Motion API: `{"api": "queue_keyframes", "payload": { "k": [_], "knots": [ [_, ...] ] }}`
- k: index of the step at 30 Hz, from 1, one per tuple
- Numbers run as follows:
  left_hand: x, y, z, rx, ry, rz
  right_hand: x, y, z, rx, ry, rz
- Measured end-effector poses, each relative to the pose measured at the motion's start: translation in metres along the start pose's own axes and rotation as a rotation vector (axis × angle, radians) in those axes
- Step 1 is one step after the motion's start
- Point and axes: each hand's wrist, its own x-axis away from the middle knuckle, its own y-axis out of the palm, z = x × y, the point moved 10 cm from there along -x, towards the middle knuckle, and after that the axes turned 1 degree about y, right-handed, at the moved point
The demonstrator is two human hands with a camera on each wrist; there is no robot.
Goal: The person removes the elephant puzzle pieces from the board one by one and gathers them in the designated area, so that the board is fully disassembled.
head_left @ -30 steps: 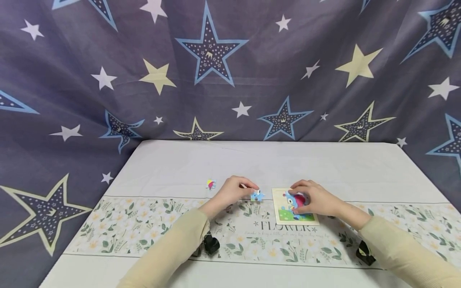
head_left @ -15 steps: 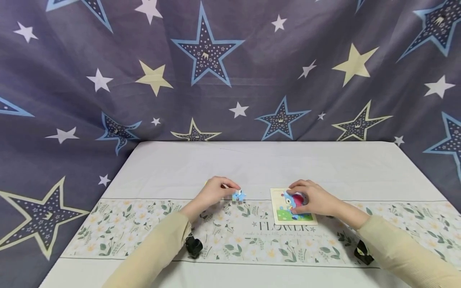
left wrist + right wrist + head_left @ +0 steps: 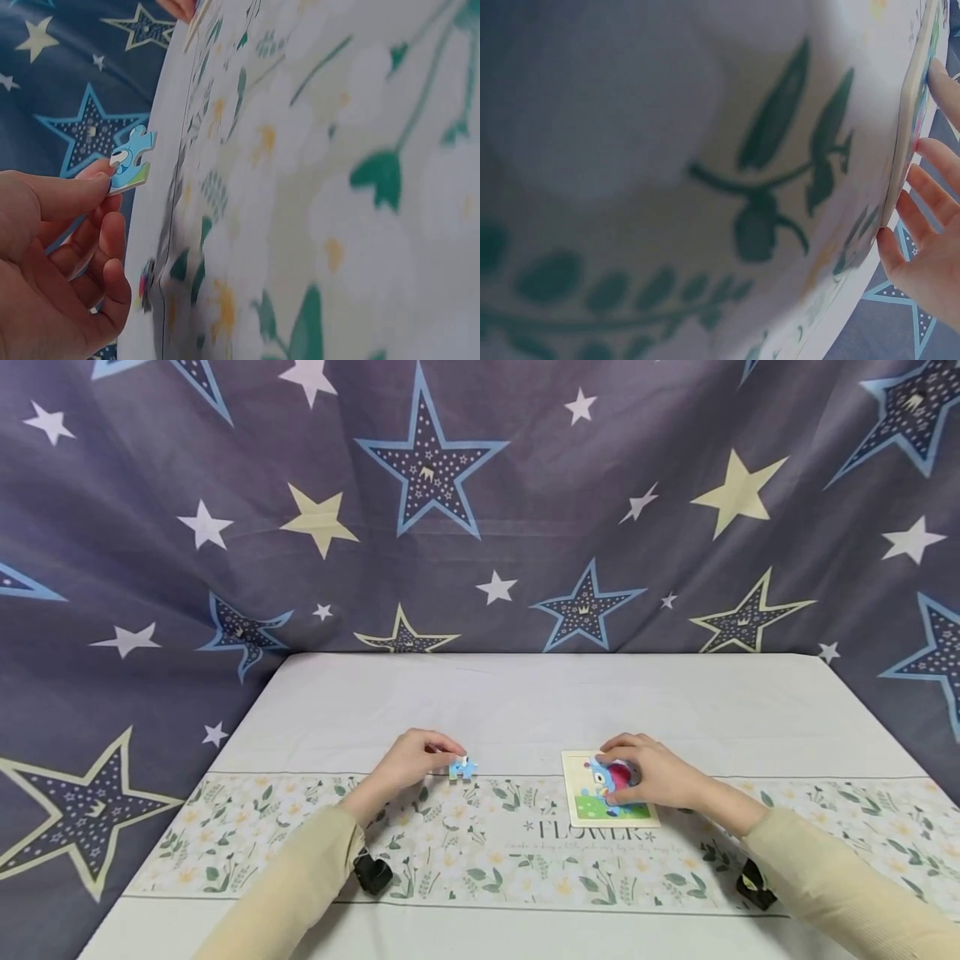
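My left hand [image 3: 412, 760] pinches a small blue jigsaw piece [image 3: 462, 767] between thumb and fingers, left of the middle of the table. In the left wrist view the jigsaw piece [image 3: 130, 161] shows its knob, a white patch and a green corner, held above the cloth. My right hand [image 3: 654, 770] rests on a wooden puzzle board [image 3: 569, 787], thumb and fingers spread over its picture of a blue character with red and green parts. The right wrist view has the fingertips on the board's face and along its edge [image 3: 900, 150]; part of the picture is hidden under the hand.
Another small piece with pink on it [image 3: 145, 285] lies on the table near my left hand, hidden behind that hand in the head view. A flowered cloth strip [image 3: 480, 860] crosses the white table [image 3: 525, 702]. A star-patterned curtain [image 3: 450, 568] hangs behind.
My left hand has moved left with the blue jigsaw piece, away from the puzzle board, and now covers the loose piece on the table. My right hand stays on the board.
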Motion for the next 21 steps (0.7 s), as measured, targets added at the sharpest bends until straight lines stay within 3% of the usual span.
{"api": "queue_keyframes", "payload": {
  "k": [5,12,21],
  "knots": [
    [0.004,-0.007,-0.007,-0.010,-0.009,0.006,0.001,-0.001,-0.001,0.007,-0.009,0.004],
    [0.008,-0.019,-0.025,-0.002,-0.087,0.040,0.001,-0.002,-0.003,0.007,-0.011,0.006],
    [0.011,-0.028,-0.037,-0.023,-0.109,0.042,0.002,-0.002,-0.003,0.010,-0.014,0.010]
  ]
}}
